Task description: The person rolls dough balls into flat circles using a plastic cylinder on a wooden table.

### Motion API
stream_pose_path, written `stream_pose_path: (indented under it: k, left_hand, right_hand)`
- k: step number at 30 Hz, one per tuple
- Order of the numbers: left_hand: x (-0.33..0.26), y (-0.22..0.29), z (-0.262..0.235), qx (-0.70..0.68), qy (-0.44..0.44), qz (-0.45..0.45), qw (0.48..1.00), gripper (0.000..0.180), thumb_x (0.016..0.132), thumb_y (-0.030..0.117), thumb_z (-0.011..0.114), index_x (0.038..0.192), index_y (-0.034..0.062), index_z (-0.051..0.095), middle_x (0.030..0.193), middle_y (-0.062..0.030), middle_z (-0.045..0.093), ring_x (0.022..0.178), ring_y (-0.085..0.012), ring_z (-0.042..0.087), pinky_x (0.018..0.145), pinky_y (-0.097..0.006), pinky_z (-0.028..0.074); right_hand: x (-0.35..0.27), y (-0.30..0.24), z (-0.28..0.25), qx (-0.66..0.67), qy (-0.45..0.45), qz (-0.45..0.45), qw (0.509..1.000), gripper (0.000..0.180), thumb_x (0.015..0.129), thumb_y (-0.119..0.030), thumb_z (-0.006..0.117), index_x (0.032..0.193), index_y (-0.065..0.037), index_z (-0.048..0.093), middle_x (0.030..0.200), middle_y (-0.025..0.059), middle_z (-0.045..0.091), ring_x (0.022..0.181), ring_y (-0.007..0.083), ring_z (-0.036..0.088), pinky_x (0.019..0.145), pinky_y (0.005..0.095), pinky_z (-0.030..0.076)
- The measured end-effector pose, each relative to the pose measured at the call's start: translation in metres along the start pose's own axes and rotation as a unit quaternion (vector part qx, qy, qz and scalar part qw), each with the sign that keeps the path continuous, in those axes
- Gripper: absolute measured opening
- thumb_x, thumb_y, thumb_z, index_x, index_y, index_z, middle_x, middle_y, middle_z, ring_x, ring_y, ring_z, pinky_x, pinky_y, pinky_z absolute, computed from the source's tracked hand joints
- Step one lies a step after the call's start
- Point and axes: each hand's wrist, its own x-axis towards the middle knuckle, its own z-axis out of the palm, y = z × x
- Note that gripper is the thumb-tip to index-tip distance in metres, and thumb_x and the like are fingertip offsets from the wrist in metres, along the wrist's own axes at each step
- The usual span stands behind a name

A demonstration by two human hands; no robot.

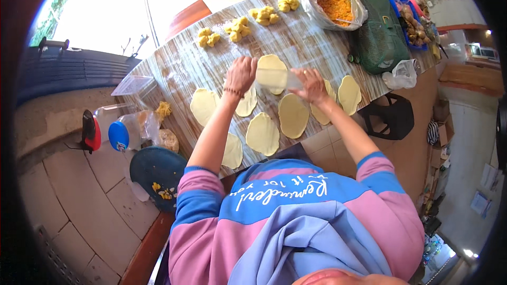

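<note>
Both my hands grip a pale, see-through rolling pin lying across an oval sheet of dough in the middle of the table. My left hand, with a beaded bracelet at its wrist, is closed over the pin's left end. The right end sits under the curled fingers of my right hand. Around my forearms lie several more flattened dough ovals, among them one at front centre, a yellower one beside it and one at the right. Overlapping ovals are partly hidden by my arms.
Clusters of yellow dough lumps line the far edge of the table. A bag-lined tub of shredded orange food stands far right, beside a green basket. At left are a blue-lidded jar and a dark round tray.
</note>
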Motion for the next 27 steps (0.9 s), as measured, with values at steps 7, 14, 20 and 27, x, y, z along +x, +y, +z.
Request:
stream_pose_path:
  k: [7, 14, 20, 27]
  left_hand:
    - [-0.046, 0.006, 0.039, 0.107, 0.006, -0.003, 0.994, 0.024, 0.094, 0.029, 0.055, 0.09, 0.0052, 0.057, 0.095, -0.0163, 0.059, 0.092, -0.0348, 0.054, 0.082, -0.046, 0.043]
    - [-0.115, 0.037, 0.023, 0.046, -0.009, -0.016, 0.999, 0.041, 0.092, 0.029, 0.058, 0.124, 0.0038, 0.052, 0.127, -0.0136, 0.052, 0.122, -0.0345, 0.045, 0.105, -0.047, 0.033]
    - [-0.036, 0.023, 0.055, 0.187, 0.04, -0.041, 0.981, 0.043, 0.093, 0.033, 0.054, 0.125, 0.0039, 0.053, 0.141, -0.0141, 0.044, 0.144, -0.0344, 0.027, 0.118, -0.06, 0.008]
    - [0.087, 0.003, 0.067, 0.177, 0.067, -0.024, 0.982, 0.058, 0.096, 0.043, 0.049, 0.144, 0.0097, 0.043, 0.162, -0.0124, 0.02, 0.151, -0.0358, 0.006, 0.117, -0.064, -0.002]
  right_hand:
    - [-0.017, -0.007, 0.02, -0.034, -0.023, 0.039, 0.998, 0.074, 0.074, -0.059, 0.072, 0.128, -0.013, 0.053, 0.112, 0.009, 0.061, 0.106, 0.0269, 0.055, 0.093, 0.0435, 0.04]
    - [-0.047, -0.018, -0.003, 0.044, -0.039, 0.029, 0.998, 0.072, 0.071, -0.056, 0.076, 0.125, -0.014, 0.055, 0.112, 0.0068, 0.061, 0.106, 0.0248, 0.056, 0.094, 0.0433, 0.039]
    - [-0.003, 0.025, 0.019, 0.02, -0.087, 0.061, 0.994, 0.081, 0.072, -0.068, 0.068, 0.129, -0.012, 0.053, 0.109, 0.0091, 0.061, 0.102, 0.0265, 0.058, 0.09, 0.0427, 0.042]
    - [0.055, 0.086, 0.03, -0.029, -0.015, -0.08, 0.996, 0.093, 0.073, -0.074, 0.062, 0.136, -0.008, 0.046, 0.115, 0.012, 0.058, 0.104, 0.0288, 0.057, 0.092, 0.0425, 0.044]
